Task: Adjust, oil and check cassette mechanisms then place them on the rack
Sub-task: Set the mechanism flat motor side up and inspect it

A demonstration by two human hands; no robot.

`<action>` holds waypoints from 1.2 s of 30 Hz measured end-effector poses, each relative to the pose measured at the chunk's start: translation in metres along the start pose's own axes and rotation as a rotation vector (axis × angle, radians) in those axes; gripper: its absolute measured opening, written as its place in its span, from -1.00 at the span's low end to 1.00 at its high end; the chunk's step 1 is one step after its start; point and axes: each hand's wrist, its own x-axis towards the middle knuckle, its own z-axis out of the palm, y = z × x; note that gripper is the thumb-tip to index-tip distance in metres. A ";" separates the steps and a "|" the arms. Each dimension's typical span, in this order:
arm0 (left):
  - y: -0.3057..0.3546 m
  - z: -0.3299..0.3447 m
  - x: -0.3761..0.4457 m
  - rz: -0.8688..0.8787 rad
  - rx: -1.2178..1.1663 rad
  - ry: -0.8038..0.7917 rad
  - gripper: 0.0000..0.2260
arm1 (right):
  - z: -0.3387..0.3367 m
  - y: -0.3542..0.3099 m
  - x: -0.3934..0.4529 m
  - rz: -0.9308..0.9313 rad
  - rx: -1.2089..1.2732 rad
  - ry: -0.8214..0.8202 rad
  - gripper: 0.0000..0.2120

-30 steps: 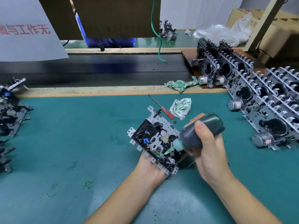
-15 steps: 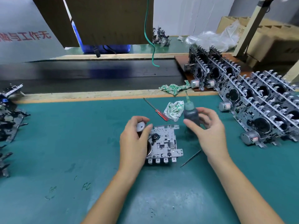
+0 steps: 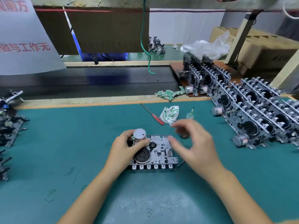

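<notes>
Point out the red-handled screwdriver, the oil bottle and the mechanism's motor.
red-handled screwdriver (image 3: 157, 119): head view, on the red handle.
oil bottle (image 3: 189, 115): head view, on the pale nozzle above the right hand.
motor (image 3: 139, 134): head view, on its round silver end cap.

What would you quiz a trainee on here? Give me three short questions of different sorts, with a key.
1. True or false: the left hand grips the cassette mechanism lying on the green mat.
2. What lies just left of the crumpled cloth? A. red-handled screwdriver B. pliers C. brush
3. On which side of the person do the racked mechanisms stand?
Key: 1 true; 2 A; 3 right.
</notes>
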 end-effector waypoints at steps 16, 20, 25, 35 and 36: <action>0.005 -0.024 -0.009 0.205 0.068 -0.063 -0.76 | 0.008 -0.022 0.021 -0.078 -0.478 -0.793 -0.19; 0.011 -0.044 -0.005 -0.153 -0.610 -0.379 -0.26 | -0.005 -0.034 0.019 0.277 0.263 -0.860 -0.34; 0.010 -0.021 -0.020 -0.366 -0.960 -0.658 0.10 | 0.013 -0.055 0.000 0.554 1.304 -0.903 -0.33; 0.005 -0.018 -0.019 -0.242 -1.149 -0.700 -0.11 | -0.028 -0.007 -0.012 0.071 -0.001 -0.329 -0.89; 0.002 -0.015 -0.018 -0.270 -1.150 -0.657 -0.11 | -0.036 0.003 -0.011 0.057 -0.129 -0.473 -0.88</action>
